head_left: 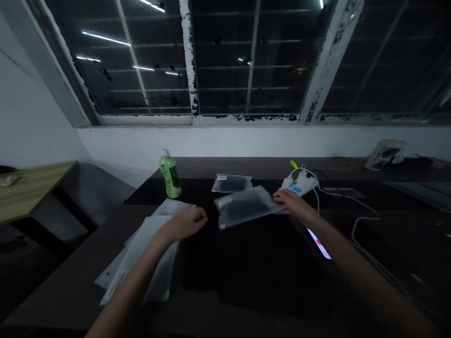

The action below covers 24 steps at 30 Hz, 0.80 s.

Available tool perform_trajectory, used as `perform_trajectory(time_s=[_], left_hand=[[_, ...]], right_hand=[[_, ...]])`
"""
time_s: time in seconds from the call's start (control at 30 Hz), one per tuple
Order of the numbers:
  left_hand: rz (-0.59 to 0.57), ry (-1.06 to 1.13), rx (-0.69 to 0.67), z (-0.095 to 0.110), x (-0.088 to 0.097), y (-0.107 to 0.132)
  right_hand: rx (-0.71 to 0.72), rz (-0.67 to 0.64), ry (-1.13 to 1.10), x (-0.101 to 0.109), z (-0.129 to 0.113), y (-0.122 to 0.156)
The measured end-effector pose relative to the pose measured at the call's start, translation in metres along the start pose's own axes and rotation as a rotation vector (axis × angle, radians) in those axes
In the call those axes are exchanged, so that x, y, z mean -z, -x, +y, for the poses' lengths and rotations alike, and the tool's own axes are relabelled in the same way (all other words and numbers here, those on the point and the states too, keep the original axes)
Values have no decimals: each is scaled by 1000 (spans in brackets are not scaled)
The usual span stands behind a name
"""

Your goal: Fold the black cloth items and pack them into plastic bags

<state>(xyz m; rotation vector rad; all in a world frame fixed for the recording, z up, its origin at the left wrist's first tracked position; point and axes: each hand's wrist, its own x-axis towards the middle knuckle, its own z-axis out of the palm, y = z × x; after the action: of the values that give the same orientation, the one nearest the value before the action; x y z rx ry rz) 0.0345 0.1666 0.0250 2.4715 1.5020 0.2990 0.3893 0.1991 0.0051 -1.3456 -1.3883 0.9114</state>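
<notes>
My right hand (289, 203) pinches one end of a frosted plastic zip bag (244, 206), which is tilted above the dark table and slightly blurred. My left hand (186, 223) is closed in a loose fist, with nothing showing in it, left of that bag and apart from it. Beneath my left wrist and forearm lies a loose pile of larger frosted bags (160, 263), partly hidden by the arm. Another frosted zip bag (234, 183) with a white label lies flat just beyond the held one.
A green bottle (171, 173) with a white cap stands behind the pile. Beyond my right hand sits a white power strip (301, 183), its cables trailing right. A lit phone screen (320, 244) shows beside my right forearm. A wall and window (246, 70) bound the table's far side.
</notes>
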Motion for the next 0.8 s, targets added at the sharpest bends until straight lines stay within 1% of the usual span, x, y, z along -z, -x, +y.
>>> perform_trajectory(time_s=[0.07, 0.13, 0.17, 0.23, 0.27, 0.3, 0.37, 0.47, 0.57, 0.67, 0.73, 0.8], left_hand=[[-56, 19, -35, 2, 0, 13], [-50, 36, -95, 12, -6, 25], [-29, 45, -135, 19, -10, 29], [25, 35, -219, 31, -19, 32], [54, 4, -256, 37, -22, 31], [79, -46, -287, 40, -25, 30], [120, -170, -350, 44, -30, 26], [145, -292, -437, 44, -34, 23], [156, -341, -498, 43, -37, 24], [217, -339, -533, 44, -38, 27], [277, -316, -539, 44, -36, 28], [335, -297, -528, 40, -30, 29]], right_hand=[[9, 22, 120, 1, 1, 19], [88, -6, 250, -10, -6, 43], [149, -52, 318, -20, -11, 56], [466, -255, 669, -44, -22, 82], [576, -303, 788, -57, -26, 93], [653, -336, 891, -69, -30, 101], [759, -364, 1030, -90, -33, 110], [845, -391, 1148, -108, -31, 110], [906, -424, 1215, -113, -28, 105], [956, -410, 1220, -111, -26, 104], [983, -380, 1200, -105, -24, 102], [983, -346, 1187, -90, -20, 99]])
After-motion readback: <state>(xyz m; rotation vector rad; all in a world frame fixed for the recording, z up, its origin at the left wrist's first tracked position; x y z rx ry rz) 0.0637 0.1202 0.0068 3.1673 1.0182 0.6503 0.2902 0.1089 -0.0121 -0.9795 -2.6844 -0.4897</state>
